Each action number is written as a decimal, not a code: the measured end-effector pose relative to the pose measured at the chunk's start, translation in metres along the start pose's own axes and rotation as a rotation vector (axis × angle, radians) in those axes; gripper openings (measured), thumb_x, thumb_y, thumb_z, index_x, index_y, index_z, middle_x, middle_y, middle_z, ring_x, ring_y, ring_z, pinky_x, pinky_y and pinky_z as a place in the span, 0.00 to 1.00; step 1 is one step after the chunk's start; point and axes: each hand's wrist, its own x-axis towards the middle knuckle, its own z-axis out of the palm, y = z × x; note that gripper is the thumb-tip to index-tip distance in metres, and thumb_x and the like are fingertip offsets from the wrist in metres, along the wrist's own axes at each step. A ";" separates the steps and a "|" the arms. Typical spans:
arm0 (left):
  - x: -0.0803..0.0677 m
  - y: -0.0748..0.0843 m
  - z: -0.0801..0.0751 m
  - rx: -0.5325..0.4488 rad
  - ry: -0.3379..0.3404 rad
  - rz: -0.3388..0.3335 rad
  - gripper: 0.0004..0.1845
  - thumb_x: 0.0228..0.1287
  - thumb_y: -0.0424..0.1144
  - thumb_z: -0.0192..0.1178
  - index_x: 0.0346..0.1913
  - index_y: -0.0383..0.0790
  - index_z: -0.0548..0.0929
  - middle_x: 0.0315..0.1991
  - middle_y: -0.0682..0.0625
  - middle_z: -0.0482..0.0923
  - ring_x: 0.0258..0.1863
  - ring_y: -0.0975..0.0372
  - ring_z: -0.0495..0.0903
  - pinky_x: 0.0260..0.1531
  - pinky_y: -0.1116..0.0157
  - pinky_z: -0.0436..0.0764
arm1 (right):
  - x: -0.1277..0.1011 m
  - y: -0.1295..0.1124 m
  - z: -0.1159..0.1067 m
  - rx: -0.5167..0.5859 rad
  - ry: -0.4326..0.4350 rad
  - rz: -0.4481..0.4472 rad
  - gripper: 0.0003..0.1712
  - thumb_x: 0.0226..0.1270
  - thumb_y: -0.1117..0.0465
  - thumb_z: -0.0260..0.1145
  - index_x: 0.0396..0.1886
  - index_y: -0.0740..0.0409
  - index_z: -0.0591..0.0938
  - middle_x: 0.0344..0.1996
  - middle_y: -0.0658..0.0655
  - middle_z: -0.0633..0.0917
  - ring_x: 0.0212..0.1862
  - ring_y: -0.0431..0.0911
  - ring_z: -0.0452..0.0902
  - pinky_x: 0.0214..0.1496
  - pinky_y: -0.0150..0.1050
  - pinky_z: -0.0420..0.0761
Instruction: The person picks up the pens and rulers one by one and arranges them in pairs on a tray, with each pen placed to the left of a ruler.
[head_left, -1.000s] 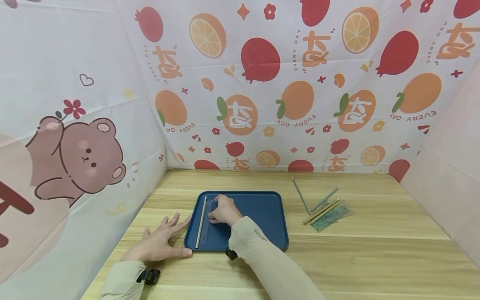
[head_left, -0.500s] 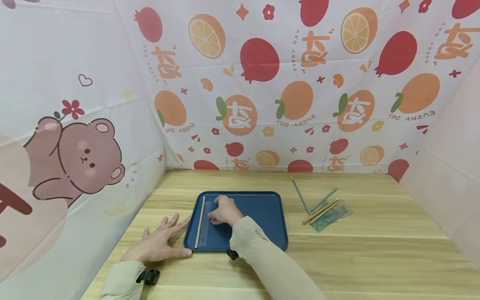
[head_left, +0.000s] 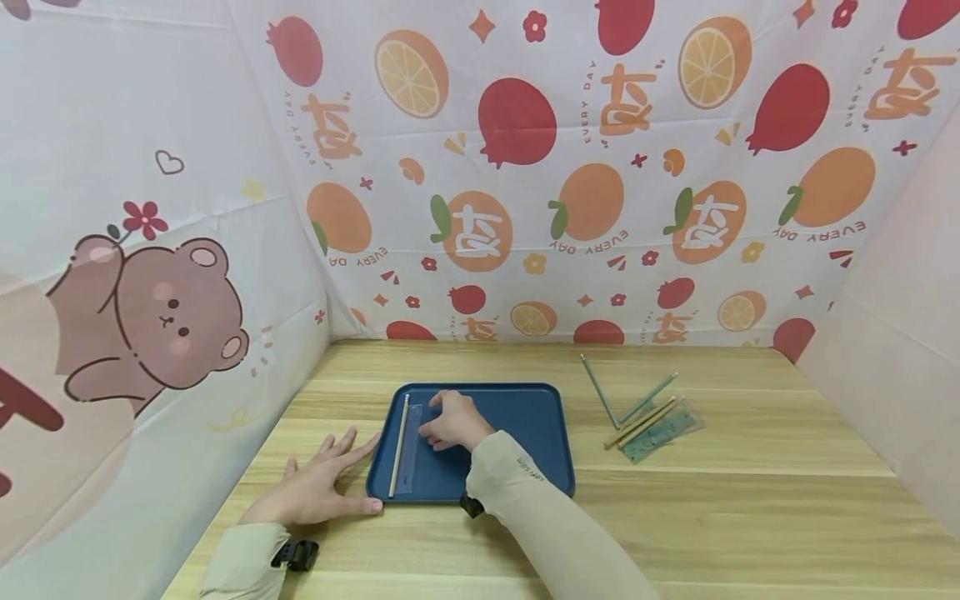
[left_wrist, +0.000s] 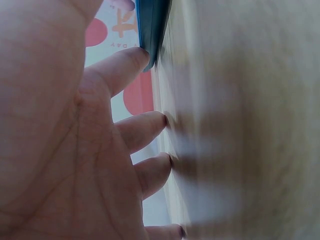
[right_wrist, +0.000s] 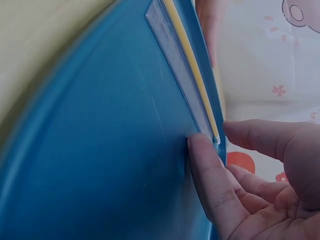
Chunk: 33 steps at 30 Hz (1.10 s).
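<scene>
A blue tray lies on the wooden table. Along its left side rests a yellow pencil with a clear ruler beside it. My right hand is over the tray just right of the ruler, thumb and fingers apart with nothing between them. In the right wrist view, a fingertip is right at the ruler's far end. My left hand is spread on the table at the tray's left side, with a finger against the tray's outer wall.
To the right of the tray, two green pencils and two yellow pencils lie near and across a clear green-printed ruler. Printed cloth rises behind the table and at both sides.
The ruler in the tray has shifted slightly toward the near side, now straighter alongside the pencil. My right hand has eased a little to the right off it. My left hand stays put.
</scene>
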 end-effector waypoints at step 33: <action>-0.002 0.001 0.000 0.009 0.016 0.010 0.59 0.53 0.70 0.77 0.85 0.53 0.64 0.85 0.27 0.51 0.80 0.20 0.47 0.59 0.09 0.40 | -0.006 0.020 -0.050 0.009 -0.011 -0.019 0.28 0.74 0.64 0.74 0.71 0.59 0.78 0.39 0.59 0.93 0.40 0.49 0.92 0.40 0.41 0.92</action>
